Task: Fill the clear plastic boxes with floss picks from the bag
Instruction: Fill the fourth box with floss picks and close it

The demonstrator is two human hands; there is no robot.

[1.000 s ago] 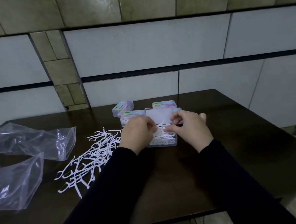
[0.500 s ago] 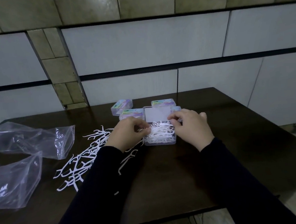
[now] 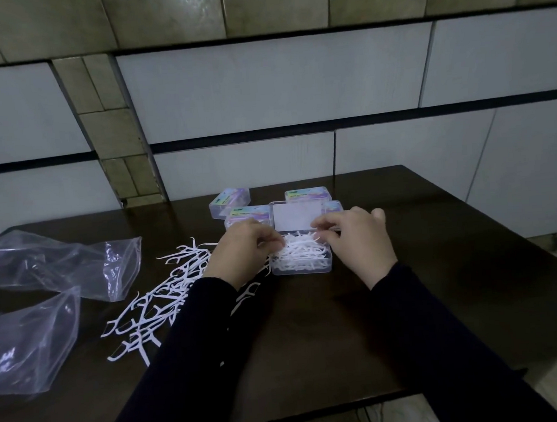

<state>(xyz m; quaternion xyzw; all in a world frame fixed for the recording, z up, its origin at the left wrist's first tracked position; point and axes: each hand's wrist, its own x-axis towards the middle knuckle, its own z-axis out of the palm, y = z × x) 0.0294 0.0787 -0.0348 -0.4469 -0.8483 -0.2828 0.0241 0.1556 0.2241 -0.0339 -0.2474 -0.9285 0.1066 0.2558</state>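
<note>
White floss picks (image 3: 301, 255) heap the open clear box (image 3: 327, 266) near the surface's far edge. Our left hand (image 3: 240, 251) pinches picks at its left wall, and our right hand (image 3: 358, 238) curls over them; we should tuck stragglers flat before closing the lid (image 3: 295, 217).

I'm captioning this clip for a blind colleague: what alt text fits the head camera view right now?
Two hands, left hand and right hand, work at an open clear box full of white floss picks on a dark table. Loose floss picks and two clear plastic bags lie to the left; closed boxes sit behind.
</note>
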